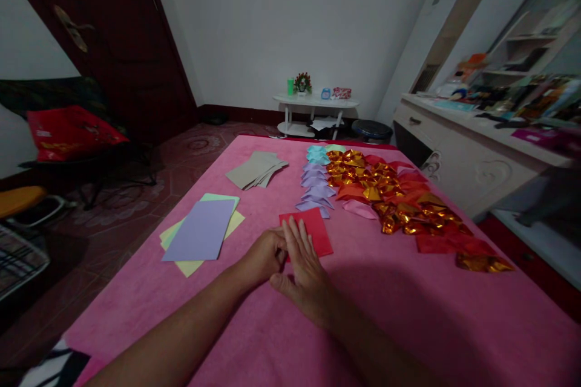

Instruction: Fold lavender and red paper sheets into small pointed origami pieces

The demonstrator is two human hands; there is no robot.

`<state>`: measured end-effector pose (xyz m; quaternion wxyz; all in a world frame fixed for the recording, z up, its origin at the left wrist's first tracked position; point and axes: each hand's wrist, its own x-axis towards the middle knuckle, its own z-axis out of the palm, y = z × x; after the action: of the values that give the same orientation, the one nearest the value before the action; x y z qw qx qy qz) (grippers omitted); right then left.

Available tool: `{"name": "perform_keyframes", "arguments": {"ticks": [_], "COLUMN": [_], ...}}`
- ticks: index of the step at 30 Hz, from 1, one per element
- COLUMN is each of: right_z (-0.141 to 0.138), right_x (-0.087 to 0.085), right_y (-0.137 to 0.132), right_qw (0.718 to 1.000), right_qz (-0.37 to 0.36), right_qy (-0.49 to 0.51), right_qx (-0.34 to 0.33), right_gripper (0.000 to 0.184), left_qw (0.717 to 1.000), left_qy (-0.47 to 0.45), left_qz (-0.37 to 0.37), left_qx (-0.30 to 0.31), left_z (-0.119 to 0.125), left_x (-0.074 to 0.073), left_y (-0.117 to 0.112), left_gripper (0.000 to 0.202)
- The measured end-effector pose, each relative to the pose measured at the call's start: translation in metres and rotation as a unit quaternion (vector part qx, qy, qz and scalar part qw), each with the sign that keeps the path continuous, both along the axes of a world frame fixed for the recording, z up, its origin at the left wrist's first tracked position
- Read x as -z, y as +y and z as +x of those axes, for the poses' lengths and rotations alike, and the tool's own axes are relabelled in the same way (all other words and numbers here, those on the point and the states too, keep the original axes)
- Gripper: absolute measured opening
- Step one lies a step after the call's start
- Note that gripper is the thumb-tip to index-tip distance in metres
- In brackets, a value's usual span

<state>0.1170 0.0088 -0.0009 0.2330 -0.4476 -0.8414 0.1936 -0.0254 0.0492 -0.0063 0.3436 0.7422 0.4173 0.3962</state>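
Observation:
A red paper sheet (313,228) lies on the pink cloth-covered table (408,314) in front of me. My right hand (303,266) lies flat on its near edge with fingers stretched out. My left hand (265,254) is curled beside it, fingers closed on the sheet's left edge. A stack of lilac, green and yellow sheets (202,231) lies to the left. Folded lilac and blue paper shapes (315,184) run in a row behind the red sheet. Gold foil and red folded pieces (399,199) spread to the right.
A pile of grey-beige sheets (256,169) lies at the table's far left. Beyond stand a small white side table (313,106) with a plant, a dark door (113,36), a chair with a red bag (68,133), and a cluttered white cabinet (476,151) at right.

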Motion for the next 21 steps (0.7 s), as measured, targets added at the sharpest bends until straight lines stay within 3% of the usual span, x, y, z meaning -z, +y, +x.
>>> {"name": "perform_keyframes", "arguments": {"ticks": [3, 9, 12, 14, 15, 17, 21], "right_z": [0.018, 0.067, 0.077, 0.076, 0.075, 0.073, 0.073], "right_x": [-0.003, -0.006, 0.0, 0.002, 0.002, 0.002, 0.002], "right_y": [0.001, -0.009, -0.013, -0.014, -0.015, -0.015, -0.013], "right_qw": [0.998, 0.988, 0.986, 0.985, 0.984, 0.983, 0.982], "right_qz": [-0.008, 0.006, 0.039, 0.048, 0.051, 0.054, 0.066], "right_qy": [-0.058, -0.155, -0.162, -0.164, -0.166, -0.17, -0.173], "right_qx": [-0.018, -0.003, 0.03, 0.037, 0.038, 0.037, 0.032], "right_gripper": [0.082, 0.082, 0.081, 0.081, 0.08, 0.078, 0.074], "left_qw": [0.997, 0.989, 0.958, 0.934, 0.923, 0.913, 0.878], "left_qy": [0.02, 0.132, 0.25, 0.299, 0.323, 0.361, 0.428], "left_qz": [0.023, 0.062, 0.141, 0.189, 0.196, 0.185, 0.205], "left_qx": [0.066, 0.007, 0.006, 0.053, 0.07, 0.046, 0.058], "left_z": [-0.004, -0.002, 0.013, 0.026, 0.031, 0.038, 0.031], "left_x": [0.003, -0.009, -0.016, -0.015, -0.012, -0.005, 0.005], "left_y": [0.002, -0.007, -0.023, -0.035, -0.04, -0.047, -0.055], "left_gripper": [0.028, 0.033, 0.029, 0.037, 0.043, 0.048, 0.049]}}
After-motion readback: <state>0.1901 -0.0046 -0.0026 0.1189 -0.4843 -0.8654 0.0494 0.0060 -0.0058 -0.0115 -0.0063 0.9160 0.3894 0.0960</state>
